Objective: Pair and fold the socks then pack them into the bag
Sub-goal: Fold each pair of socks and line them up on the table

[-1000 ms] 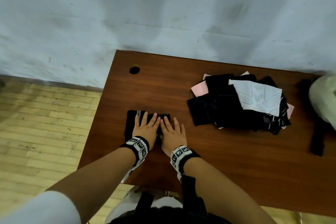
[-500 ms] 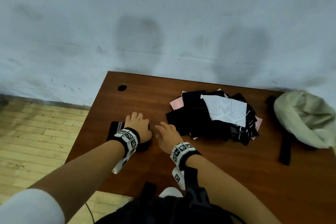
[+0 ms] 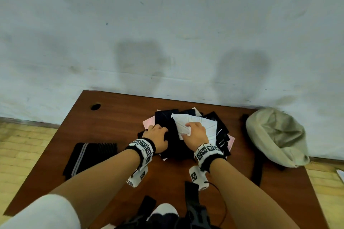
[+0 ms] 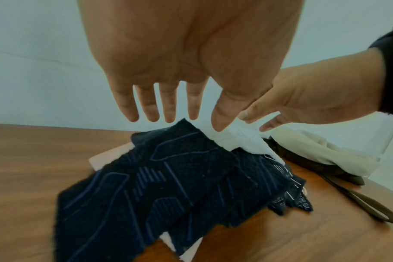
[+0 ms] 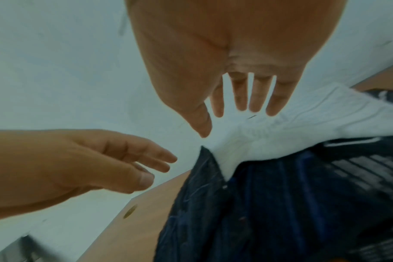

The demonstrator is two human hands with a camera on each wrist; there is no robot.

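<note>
At the left of the brown wooden table (image 3: 115, 121), a folded pair of black ribbed socks with a pale stripe (image 3: 89, 156) lies flat near the front edge, apart from both hands. Further right, the left hand (image 3: 158, 136) hovers over the left side of the loose heap of dark navy patterned socks (image 3: 173, 147); the left wrist view shows its fingers (image 4: 168, 106) straight and slightly spread just above the cloth, gripping nothing. Pale pink socks (image 3: 149, 122) stick out from under the heap. Next, the right hand (image 3: 197, 133) is over the flat white knitted sock (image 3: 208, 126) that lies on top of the heap. The right wrist view shows its fingers (image 5: 240, 95) extended and its thumb near the white sock's edge; whether they touch the sock cannot be told, and nothing is held. At the far right, the crumpled beige cloth bag (image 3: 275, 135) sits on the table against the wall, well clear of the heap, with a black strap (image 3: 257, 165) running beside it.
</note>
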